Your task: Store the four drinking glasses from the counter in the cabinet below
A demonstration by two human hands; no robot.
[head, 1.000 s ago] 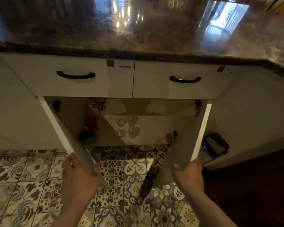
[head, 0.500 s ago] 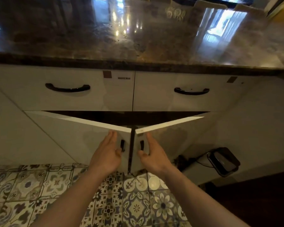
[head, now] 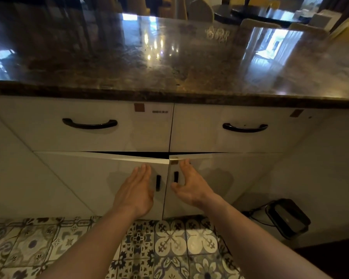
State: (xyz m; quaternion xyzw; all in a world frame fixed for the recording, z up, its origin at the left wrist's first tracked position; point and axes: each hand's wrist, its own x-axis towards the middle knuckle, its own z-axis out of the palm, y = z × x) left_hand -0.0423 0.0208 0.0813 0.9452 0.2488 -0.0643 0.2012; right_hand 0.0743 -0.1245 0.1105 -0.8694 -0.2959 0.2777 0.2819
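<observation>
cabinet doors (head: 101,178) nearly shut, flat open fingers (head: 143,172) of both hands pressing them.

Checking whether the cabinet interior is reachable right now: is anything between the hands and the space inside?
Yes. Both cabinet doors are nearly shut: the left hand lies flat on the left door, the right hand on the right door. Only a thin gap shows on top.

1. Both bare forearms reach forward and downward from the lower edge of the view, converging toward the middle.
2. The left hand (head: 136,191) is flat, fingers straight and together, pointing up.
3. The right hand (head: 190,187) is also flat, fingers extended, thumb spread toward the left.
</observation>
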